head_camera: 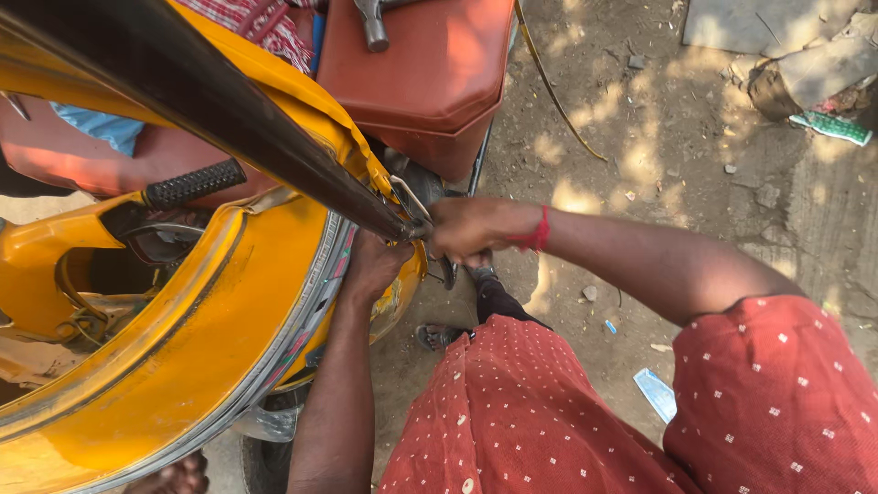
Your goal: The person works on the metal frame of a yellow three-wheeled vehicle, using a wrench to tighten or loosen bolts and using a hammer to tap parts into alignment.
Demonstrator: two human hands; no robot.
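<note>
A yellow three-wheeler body [183, 348] fills the left of the view, with a black roof bar [229, 110] slanting down to its corner. My left hand [373, 265] presses against the yellow panel just below the bar's lower end. My right hand [471, 226], a red thread around its wrist, is closed on a small metal tool or fitting [413, 212] at the bar's end; what exactly it grips is hidden by the fingers.
A red-brown seat [430, 73] with a hammer [373, 23] on it lies beyond. A black ribbed hand grip [194, 183] sticks out on the left. Dirt ground [658, 137] with litter and a stone [809, 73] spreads to the right. A wheel [265, 457] shows below.
</note>
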